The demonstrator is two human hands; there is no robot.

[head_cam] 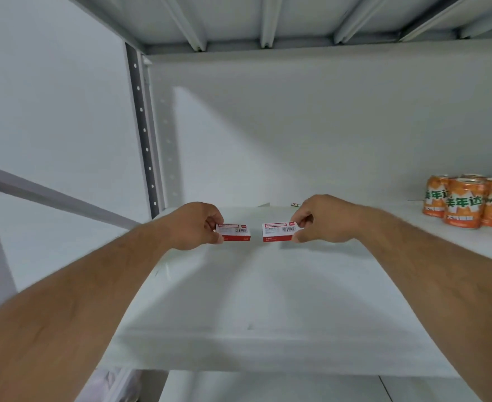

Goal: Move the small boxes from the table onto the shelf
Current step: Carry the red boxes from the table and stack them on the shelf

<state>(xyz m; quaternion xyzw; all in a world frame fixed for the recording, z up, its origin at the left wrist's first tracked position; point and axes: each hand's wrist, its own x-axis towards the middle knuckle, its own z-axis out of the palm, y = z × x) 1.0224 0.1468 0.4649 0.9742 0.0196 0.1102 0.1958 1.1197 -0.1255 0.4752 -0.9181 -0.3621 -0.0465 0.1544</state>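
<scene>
You've got one small box per hand over the white shelf (pixel 268 285): left hand (pixel 194 226) pinches the left box (pixel 234 233), right hand (pixel 323 220) pinches the right box (pixel 279 233). Orange cans (pixel 468 201) sit far right.

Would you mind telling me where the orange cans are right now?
The orange cans stand on the shelf at far right, beyond the right hand.

Orange soda cans (pixel 468 202) cluster at the right edge of the frame. A perforated metal upright (pixel 143 132) rises at upper left.
</scene>
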